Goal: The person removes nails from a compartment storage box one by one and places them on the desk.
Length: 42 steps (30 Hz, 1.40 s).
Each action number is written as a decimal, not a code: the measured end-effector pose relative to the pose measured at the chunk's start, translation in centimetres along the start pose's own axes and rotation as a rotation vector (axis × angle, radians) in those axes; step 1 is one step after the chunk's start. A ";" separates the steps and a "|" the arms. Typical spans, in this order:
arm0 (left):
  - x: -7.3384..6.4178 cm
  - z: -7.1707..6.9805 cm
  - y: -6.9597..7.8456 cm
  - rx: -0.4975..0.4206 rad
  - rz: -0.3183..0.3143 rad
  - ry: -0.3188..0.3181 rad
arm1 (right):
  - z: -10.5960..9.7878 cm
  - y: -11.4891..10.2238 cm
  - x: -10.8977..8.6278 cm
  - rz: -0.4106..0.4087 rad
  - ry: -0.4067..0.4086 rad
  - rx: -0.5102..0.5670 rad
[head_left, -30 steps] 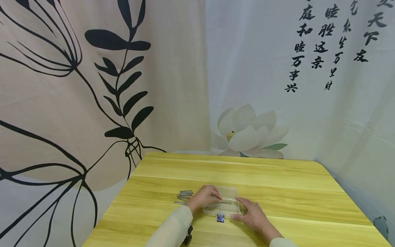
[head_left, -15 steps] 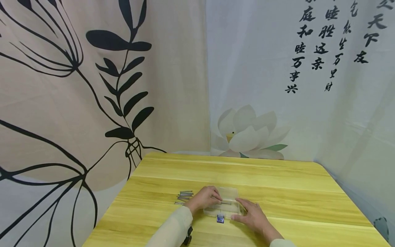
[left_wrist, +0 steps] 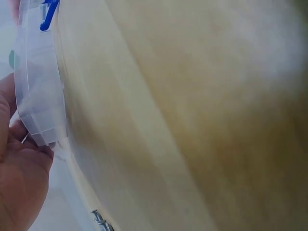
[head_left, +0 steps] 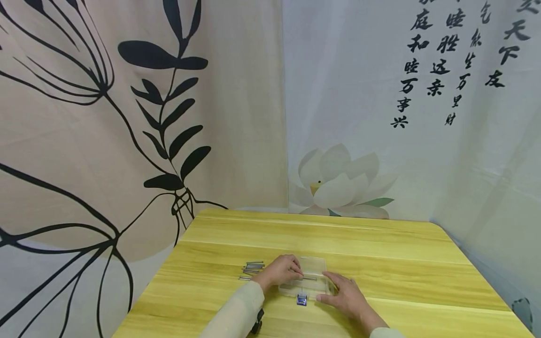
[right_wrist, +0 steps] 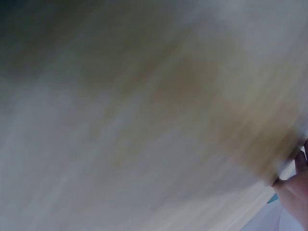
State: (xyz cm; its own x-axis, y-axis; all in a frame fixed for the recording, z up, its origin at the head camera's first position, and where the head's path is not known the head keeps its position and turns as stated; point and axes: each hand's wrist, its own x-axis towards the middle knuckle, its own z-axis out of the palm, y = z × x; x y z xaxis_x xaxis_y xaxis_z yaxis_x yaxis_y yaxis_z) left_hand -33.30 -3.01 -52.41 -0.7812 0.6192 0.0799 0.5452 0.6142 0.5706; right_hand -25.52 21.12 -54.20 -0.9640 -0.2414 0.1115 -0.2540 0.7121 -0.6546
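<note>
A clear plastic box (head_left: 291, 288) lies with its lid (head_left: 313, 265) raised at the back; a blue latch (head_left: 301, 299) hangs at its front. My left hand (head_left: 279, 271) reaches over the box's left end, and its fingertips pinch one end of a slim metal screw (head_left: 310, 279) inside. In the left wrist view that hand (left_wrist: 24, 178) is close against the clear wall (left_wrist: 41, 77). My right hand (head_left: 346, 296) holds the box's right end, thumb at the front corner and fingers at the back. The right wrist view catches only part of this hand (right_wrist: 293, 190).
Several slim metal screws (head_left: 252, 267) lie on the wooden table (head_left: 372, 244) left of the box. A small black object (head_left: 257, 324) shows by my left sleeve (head_left: 236, 310). A printed curtain (head_left: 245, 117) hangs behind the table.
</note>
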 end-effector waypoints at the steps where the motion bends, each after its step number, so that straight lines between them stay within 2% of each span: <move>1: 0.0 0.0 0.0 0.000 -0.005 -0.004 | 0.0 0.0 0.0 0.001 -0.001 0.002; 12: -0.2 -0.7 0.9 0.107 0.015 -0.036 | 0.0 0.0 0.0 0.016 -0.011 0.006; 23: 0.5 -0.6 1.2 0.155 0.028 -0.048 | 0.0 0.0 0.0 0.009 -0.013 0.000; 28: 0.7 -0.5 1.0 0.149 0.004 -0.044 | 0.0 0.0 0.0 0.005 -0.007 0.005; 32: 0.8 -0.4 0.8 0.148 0.016 -0.043 | 0.0 0.0 0.1 0.005 -0.008 0.006; 42: 1.2 -0.2 0.6 0.224 0.019 -0.059 | 0.0 0.2 0.1 0.002 -0.012 -0.002</move>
State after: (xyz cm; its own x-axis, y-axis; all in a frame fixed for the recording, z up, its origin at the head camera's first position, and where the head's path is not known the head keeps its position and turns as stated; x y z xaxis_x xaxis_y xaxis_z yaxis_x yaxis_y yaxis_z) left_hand -33.96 -2.04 -51.76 -0.7548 0.6549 0.0367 0.6182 0.6915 0.3736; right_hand -25.67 21.26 -54.35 -0.9636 -0.2475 0.1013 -0.2520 0.7140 -0.6532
